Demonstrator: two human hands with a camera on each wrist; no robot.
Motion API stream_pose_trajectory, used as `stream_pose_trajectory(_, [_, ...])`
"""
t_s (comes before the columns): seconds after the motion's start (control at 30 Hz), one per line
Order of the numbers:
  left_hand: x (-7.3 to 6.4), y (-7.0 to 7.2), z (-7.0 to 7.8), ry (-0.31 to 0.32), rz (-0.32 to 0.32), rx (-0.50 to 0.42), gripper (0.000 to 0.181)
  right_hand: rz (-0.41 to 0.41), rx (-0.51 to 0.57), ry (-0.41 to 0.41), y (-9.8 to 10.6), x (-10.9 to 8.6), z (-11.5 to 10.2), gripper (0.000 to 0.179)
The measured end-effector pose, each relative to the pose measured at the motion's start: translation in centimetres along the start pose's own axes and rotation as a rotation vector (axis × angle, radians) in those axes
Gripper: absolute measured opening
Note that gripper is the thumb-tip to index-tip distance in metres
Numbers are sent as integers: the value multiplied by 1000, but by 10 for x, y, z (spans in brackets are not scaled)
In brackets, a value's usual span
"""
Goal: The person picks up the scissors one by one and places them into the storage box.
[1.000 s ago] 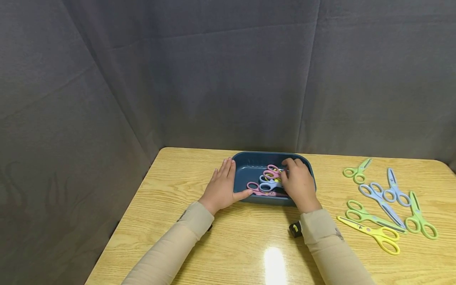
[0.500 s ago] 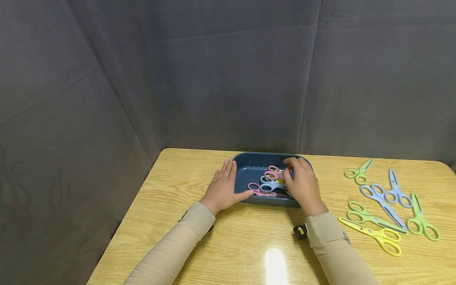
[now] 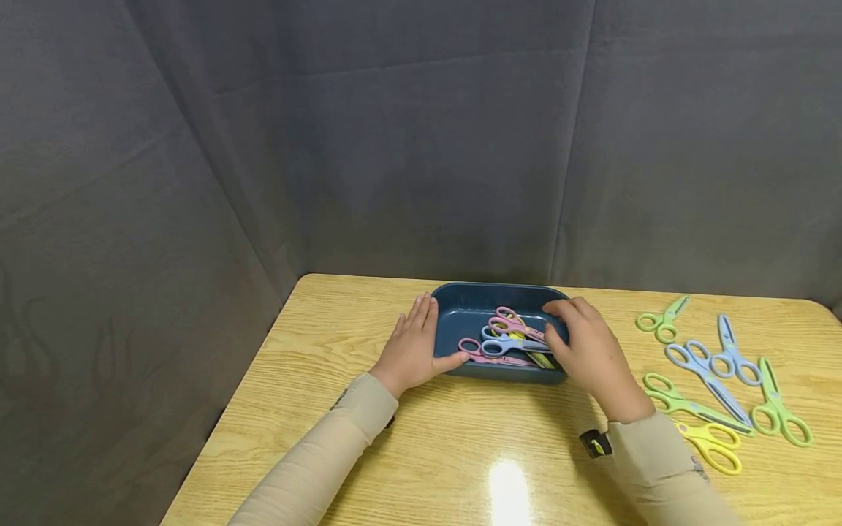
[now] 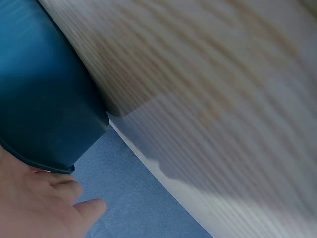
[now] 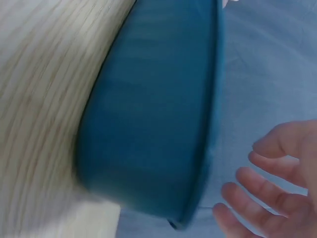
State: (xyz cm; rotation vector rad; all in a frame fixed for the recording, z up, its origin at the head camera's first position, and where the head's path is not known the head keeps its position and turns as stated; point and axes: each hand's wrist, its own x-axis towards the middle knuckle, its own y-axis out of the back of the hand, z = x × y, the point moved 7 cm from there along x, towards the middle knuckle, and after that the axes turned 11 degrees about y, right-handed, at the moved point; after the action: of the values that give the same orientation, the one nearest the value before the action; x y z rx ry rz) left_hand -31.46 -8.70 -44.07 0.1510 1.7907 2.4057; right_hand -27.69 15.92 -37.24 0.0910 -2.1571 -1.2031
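Note:
A dark blue plastic box [image 3: 454,321] sits at the back of the wooden table. Inside its right half lie several scissors: pink scissors [image 3: 498,326] on top, blue scissors [image 3: 509,344] beside them, another pink pair [image 3: 495,359] along the front wall, and a yellow pair mostly covered. My left hand [image 3: 411,351] rests against the box's left end, fingers straight along the side and thumb over the front rim. Over the right rim hovers my right hand [image 3: 595,358], its fingers loosely bent and apart; the right wrist view shows nothing held.
On the table's right side lie green scissors [image 3: 672,314], blue scissors [image 3: 715,385], another blue pair [image 3: 727,340], a green pair [image 3: 771,396], a further green pair [image 3: 700,409] and yellow scissors [image 3: 697,436]. A grey curtain [image 3: 421,168] hangs behind the table.
My right hand has moved from over the scissors in the box to the right, across the rim, uncovering their blades. My left hand has kept its place.

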Motion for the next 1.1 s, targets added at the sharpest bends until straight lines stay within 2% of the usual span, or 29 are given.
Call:
stream_pose_trajectory(0.27, [0,-2,0,1,-2,7,114,-23,-39,72,25,-26,-3,30])
stream_pose_trajectory(0.53, [-1,0,0,7,-2,23,114,-22,-127,181,48,-53,11,43])
stream_pose_trajectory(0.83, [-1,1,-1,16,-9,21,114,-190,-178,210,56,-79,35,49])
stream_pose_trajectory(0.97, [-1,1,0,10,-15,14,113,-211,-205,280,58,-88,42,50])
stream_pose_trajectory(1.03, [-1,1,0,8,-13,15,113,-232,-208,281,58,-92,46,50])
stream_pose_trajectory(1.1, [-1,1,0,8,-11,18,113,-286,-206,235,59,-95,51,50])
